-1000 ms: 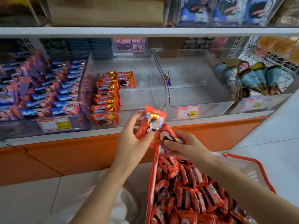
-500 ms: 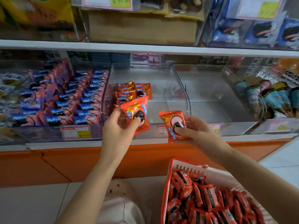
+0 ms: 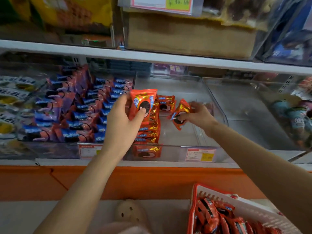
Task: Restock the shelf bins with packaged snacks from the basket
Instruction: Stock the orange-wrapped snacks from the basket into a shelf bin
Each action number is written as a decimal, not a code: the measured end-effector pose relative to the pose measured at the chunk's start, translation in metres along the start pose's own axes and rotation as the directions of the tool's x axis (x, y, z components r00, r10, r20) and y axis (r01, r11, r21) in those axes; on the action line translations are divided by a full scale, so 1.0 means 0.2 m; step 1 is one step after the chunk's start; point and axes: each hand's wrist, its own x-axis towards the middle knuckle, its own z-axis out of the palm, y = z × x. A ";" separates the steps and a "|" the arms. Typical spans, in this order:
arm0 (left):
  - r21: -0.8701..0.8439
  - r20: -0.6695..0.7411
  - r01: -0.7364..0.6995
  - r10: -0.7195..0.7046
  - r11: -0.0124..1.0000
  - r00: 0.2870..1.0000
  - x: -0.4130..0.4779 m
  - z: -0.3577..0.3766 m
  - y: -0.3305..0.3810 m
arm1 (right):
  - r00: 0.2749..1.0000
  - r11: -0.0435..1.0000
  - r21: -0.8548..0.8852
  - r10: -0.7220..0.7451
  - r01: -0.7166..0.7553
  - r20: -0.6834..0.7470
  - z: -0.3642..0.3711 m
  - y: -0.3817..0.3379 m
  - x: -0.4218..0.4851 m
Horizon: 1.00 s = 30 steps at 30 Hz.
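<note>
Two pinches: left hand (image 3: pixel 121 119) thumb and fingers clamp upright red foil snack packet (image 3: pixel 143 102) over stocked row (image 3: pixel 148 130) in clear plastic shelf bin (image 3: pixel 185 137). At 3 o'clock, right hand (image 3: pixel 199 115) pinches tilted red foil packet (image 3: pixel 179 114) over same bin's floor. At 5 o'clock: red-rimmed white plastic basket (image 3: pixel 253 210).

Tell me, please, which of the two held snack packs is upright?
The left-hand pack: it stands upright with its cookie picture facing the camera, whereas the right-hand pack is tilted sideways.

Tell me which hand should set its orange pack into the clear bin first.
Probably the right hand: its tilted pack hangs over bare floor in the clear bin. The left hand holds its upright pack over the stacked row.
</note>
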 end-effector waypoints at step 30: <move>0.373 0.117 -0.330 0.309 0.867 0.944 0.17 0.15 -0.22 | 0.948 0.729 -0.615 -0.297 0.302 0.115 0.26 0.11 0.50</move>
